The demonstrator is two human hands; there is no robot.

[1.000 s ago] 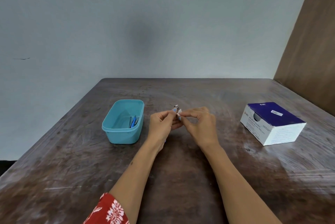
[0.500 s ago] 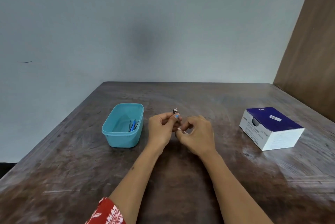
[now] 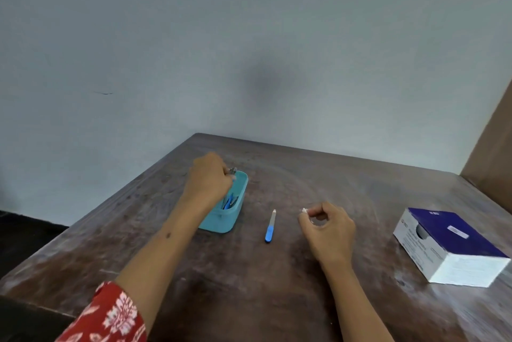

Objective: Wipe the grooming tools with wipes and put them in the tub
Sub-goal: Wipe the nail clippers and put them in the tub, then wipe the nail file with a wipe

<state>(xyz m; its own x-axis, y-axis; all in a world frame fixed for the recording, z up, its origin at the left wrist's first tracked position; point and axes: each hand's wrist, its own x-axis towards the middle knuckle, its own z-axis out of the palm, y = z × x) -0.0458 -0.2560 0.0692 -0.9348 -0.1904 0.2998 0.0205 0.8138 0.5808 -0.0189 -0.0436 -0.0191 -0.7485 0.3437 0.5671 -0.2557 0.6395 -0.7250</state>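
Nail clipper (image 3: pixel 232 170) over tub (image 3: pixel 237 204), left hand (image 3: pixel 209 179) gripping

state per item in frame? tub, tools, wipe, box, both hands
tub: open, upright on the table, blue-handled tools inside
metal tool: in the left hand's grip, over the tub's far end, not yet released
nail file: flat on the table, between tub and right hand, untouched
wipe: small, pinched in right-hand fingertips
box: on the table at right, its top opening partly visible
left hand: gripping the metal tool
right hand: curled, pinching the wipe
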